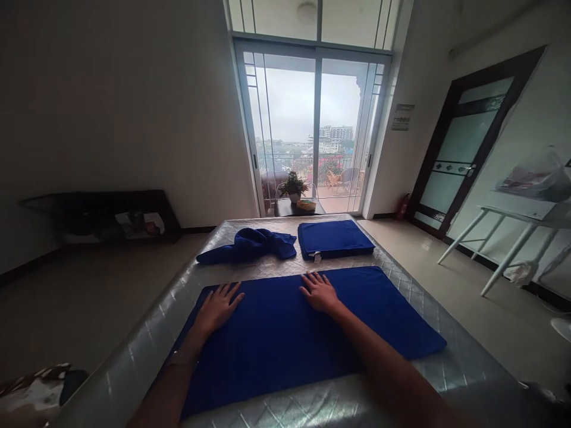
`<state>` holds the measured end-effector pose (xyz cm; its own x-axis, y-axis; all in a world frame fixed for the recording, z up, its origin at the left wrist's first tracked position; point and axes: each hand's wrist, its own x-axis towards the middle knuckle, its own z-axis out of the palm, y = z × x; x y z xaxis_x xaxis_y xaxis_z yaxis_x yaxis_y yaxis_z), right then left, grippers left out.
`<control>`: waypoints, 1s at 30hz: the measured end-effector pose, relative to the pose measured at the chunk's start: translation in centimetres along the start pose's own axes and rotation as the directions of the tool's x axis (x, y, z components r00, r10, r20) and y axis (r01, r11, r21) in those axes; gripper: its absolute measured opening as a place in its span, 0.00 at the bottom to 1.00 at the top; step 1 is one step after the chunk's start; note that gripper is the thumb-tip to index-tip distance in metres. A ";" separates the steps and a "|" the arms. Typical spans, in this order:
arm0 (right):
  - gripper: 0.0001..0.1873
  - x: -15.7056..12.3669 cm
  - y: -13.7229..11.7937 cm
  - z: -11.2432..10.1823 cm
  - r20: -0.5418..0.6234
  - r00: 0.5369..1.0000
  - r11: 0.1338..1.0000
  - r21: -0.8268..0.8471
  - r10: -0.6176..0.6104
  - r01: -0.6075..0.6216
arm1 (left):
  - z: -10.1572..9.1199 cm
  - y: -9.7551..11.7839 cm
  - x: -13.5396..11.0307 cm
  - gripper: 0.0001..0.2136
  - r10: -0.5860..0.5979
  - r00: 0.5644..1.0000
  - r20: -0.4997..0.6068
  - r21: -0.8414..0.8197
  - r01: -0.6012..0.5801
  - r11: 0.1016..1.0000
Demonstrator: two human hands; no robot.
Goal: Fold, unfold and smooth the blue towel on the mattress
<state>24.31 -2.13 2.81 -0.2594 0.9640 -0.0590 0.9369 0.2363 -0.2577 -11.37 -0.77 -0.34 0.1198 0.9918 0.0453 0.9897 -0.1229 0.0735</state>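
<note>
A large blue towel (379,315) lies spread flat on a plastic-wrapped mattress (134,368) in front of me. My left hand (217,308) rests palm down on the towel's left part, fingers apart and stretched out. My right hand (319,291) lies flat near the towel's far edge at the middle, fingers spread. Neither hand holds anything. Beyond the towel, a crumpled blue towel (250,245) lies at the far left, and a neatly folded blue towel (334,239) with a small white tag sits at the far right.
A glass sliding door (312,125) leads to a balcony, with a potted plant (293,187) on a small dark table before it. A low dark shelf (98,217) stands along the left wall. A white-legged table (513,232) and a dark-framed door (468,142) are at the right.
</note>
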 end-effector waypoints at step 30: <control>0.35 -5.0 19.1 -3.4 -0.176 0.872 0.873 -0.099 0.458 -0.478 | -3.0 4.2 2.5 0.41 -0.222 0.975 0.023 0.085 0.219 0.972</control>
<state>44.23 -2.00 1.43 0.2440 0.9698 0.0006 0.9648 -0.2427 -0.1013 -7.12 1.12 3.04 -0.1008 0.9949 0.0049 0.9949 0.1008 -0.0037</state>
